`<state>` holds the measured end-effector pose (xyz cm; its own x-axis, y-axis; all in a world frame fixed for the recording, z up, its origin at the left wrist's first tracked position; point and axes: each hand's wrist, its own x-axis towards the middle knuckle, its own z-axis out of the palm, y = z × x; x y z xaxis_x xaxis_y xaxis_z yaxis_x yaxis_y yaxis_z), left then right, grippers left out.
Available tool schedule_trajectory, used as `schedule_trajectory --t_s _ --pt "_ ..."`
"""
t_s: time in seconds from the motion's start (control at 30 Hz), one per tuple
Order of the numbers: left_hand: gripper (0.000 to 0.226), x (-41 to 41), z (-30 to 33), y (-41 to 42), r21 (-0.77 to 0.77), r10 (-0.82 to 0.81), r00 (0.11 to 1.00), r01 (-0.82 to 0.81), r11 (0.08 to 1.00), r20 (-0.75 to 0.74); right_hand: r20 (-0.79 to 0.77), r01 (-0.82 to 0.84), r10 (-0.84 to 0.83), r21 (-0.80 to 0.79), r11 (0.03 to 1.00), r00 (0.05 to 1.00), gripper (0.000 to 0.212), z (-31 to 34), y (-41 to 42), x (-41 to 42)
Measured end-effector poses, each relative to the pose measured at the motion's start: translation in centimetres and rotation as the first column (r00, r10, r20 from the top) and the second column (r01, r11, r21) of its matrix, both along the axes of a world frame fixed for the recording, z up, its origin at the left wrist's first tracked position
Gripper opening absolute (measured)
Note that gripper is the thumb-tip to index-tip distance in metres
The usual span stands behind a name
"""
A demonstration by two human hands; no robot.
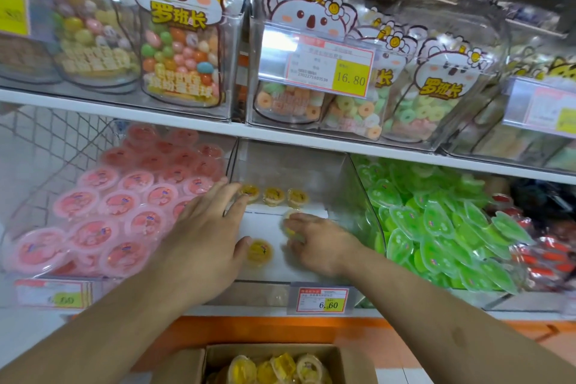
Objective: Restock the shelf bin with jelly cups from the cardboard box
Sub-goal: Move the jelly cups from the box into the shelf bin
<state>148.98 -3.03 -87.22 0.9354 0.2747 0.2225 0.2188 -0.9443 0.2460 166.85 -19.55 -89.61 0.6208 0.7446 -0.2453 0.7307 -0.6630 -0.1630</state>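
Observation:
The clear shelf bin [314,268] in the middle of the lower shelf holds a few yellow jelly cups: three in a row at the back [273,195] and one near the front [259,252]. My left hand [205,234] reaches into the bin with fingers stretched, its fingertips touching the leftmost back cup [250,192]. My right hand [318,241] is inside the bin with fingers curled round a yellow jelly cup [290,223]. Below, the open cardboard box [346,358] holds several more yellow jelly cups [274,369].
A bin of pink jelly cups [103,212] sits to the left and a bin of green jelly cups [442,227] to the right. Candy bags [184,40] fill the upper shelf. A price tag [322,299] hangs on the bin's front.

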Motion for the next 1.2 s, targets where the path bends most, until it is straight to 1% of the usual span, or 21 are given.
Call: schedule_trajectory --t_s 0.13,0.33,0.5,0.63,0.9,1.2 --pt "0.073 0.0 0.0 0.0 0.014 0.005 1.000 -0.005 1.000 -0.005 0.062 0.072 -0.066 -0.096 0.993 0.996 0.059 -0.2 0.1 0.3" --pt "0.073 0.0 0.1 -0.1 0.025 0.008 1.000 -0.008 1.000 -0.008 0.038 0.164 -0.159 -0.162 0.973 0.986 0.079 -1.9 0.4 1.5" --pt "0.072 0.1 0.0 0.0 0.038 0.005 1.000 -0.005 0.999 0.002 -0.084 0.258 -0.266 -0.093 0.962 0.960 0.084 -1.5 0.8 1.6" --pt "0.072 0.2 -0.2 0.1 0.040 0.008 1.000 -0.008 0.999 0.000 -0.131 0.314 -0.317 -0.043 0.949 0.939 0.087 -1.6 1.5 2.1" --pt "0.072 0.2 -0.7 0.2 0.027 -0.010 0.999 0.009 1.000 0.031 -0.125 0.313 -0.313 -0.020 0.949 0.941 0.086 -1.9 2.4 4.0" --pt "0.072 0.1 -0.3 0.1 0.036 -0.006 1.000 0.006 0.999 0.007 -0.124 0.316 -0.315 -0.009 0.949 0.941 0.083 -1.7 3.2 5.0"
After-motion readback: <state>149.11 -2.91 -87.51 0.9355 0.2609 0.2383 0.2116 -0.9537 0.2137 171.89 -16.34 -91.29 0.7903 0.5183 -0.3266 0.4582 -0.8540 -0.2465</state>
